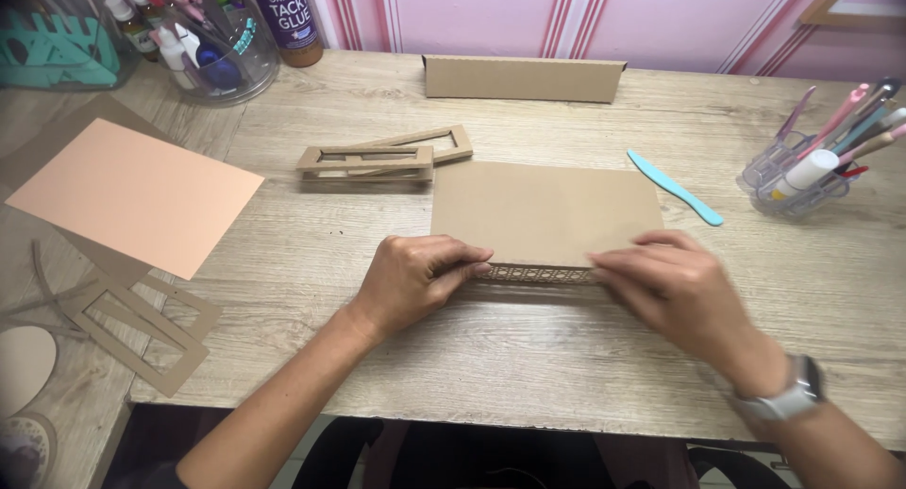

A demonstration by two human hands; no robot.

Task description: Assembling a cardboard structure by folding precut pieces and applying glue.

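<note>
A flat brown cardboard panel [545, 210] lies on the wooden table [528, 357] in front of me. Along its near edge runs a strip with a lattice pattern [538, 274]. My left hand [415, 281] presses its fingertips on the left end of that edge. My right hand [675, 286], with a watch on the wrist, presses on the right end and looks slightly blurred.
Two stacked cardboard frames [373, 159] lie behind the panel, a folded cardboard piece [524, 77] farther back. A teal flat tool [675, 187] and a clear pen holder [802, 173] sit at right. Peach paper [132, 194], cut frames [142, 324], a glue bottle [288, 17] and a jar [203, 41] are at left.
</note>
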